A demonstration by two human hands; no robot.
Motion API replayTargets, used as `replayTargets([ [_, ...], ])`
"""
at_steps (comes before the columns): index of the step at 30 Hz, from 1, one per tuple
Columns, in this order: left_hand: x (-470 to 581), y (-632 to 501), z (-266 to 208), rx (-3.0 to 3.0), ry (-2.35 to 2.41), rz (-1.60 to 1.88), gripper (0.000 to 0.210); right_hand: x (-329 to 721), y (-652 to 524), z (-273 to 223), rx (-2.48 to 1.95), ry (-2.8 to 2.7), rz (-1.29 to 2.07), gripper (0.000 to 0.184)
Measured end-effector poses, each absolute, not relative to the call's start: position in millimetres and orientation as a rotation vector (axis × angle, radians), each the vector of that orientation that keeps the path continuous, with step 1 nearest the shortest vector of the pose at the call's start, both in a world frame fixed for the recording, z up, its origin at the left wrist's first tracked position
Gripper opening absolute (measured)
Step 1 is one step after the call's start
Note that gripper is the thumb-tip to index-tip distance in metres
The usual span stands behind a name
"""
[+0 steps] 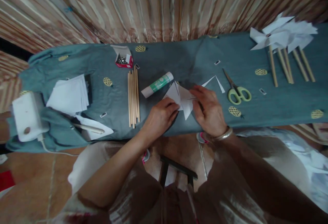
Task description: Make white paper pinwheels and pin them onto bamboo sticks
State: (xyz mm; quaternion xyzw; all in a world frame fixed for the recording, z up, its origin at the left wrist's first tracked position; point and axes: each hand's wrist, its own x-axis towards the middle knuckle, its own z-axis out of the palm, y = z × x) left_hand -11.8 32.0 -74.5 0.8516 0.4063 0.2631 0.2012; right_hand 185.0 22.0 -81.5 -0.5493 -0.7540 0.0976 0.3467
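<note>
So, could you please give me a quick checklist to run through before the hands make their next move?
1. Left hand on the folded paper: ok, fingers at its edge.
2. Right hand on the same paper: ok, at the opposite side.
3. Scissors out of the hands: ok, lying on the cloth.
4. Paper slivers cleared away: not ok, lying near the right hand.
5. Glue on the folded paper: cannot tell.
</note>
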Motion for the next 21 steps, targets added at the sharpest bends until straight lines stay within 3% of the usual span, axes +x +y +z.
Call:
replayTargets([
  [12,-16,38,-75,2.400,1.131,0.781,0.018,194,34,-72,-1.577,-1.827,0.518,0.035],
  [21,-16,40,-73,2.237,1.213,0.759,0.008,195,28,-76,-1.516,-1.874,0.367,0.033],
])
